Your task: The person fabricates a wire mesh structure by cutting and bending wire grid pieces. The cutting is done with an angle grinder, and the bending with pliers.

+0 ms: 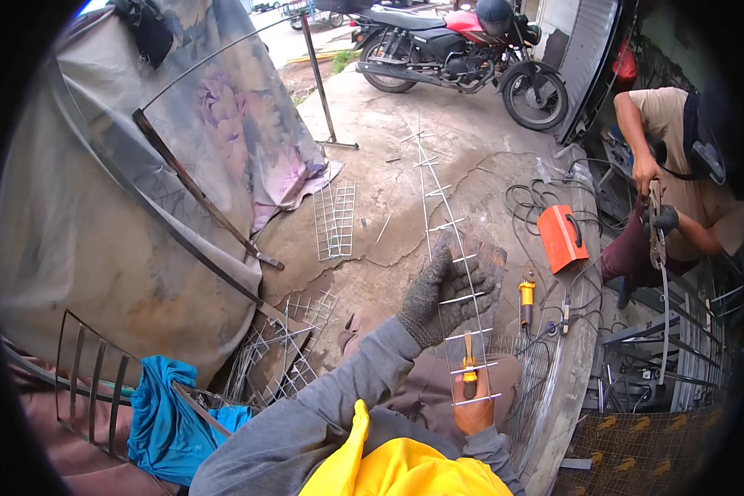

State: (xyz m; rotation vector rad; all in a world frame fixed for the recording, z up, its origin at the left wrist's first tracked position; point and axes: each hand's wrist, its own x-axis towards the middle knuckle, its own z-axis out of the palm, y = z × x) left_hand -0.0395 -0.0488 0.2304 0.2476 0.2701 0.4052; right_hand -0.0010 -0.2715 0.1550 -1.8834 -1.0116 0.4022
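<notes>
My left hand (445, 289), in a dark grey knitted glove, is at the middle of the view with its fingers curled at a long, narrow wire lattice (448, 223). The lattice tapers away toward the motorcycle, with short rods across two long wires. My right hand (474, 407) is bare and closed around a yellow-handled tool (469, 376), just under the near end of the lattice. The tool's tip points away from me. A dark board (492, 260) lies beneath the lattice, beyond my left hand.
A co-worker (678, 165) at the right holds long-handled cutters (656, 236). Near the cables stand an orange-red box (561, 238) and a yellow power tool (527, 302). Wire grids (335, 219) lie left. A motorcycle (463, 54) stands behind; a blue cloth (161, 405) hangs lower left.
</notes>
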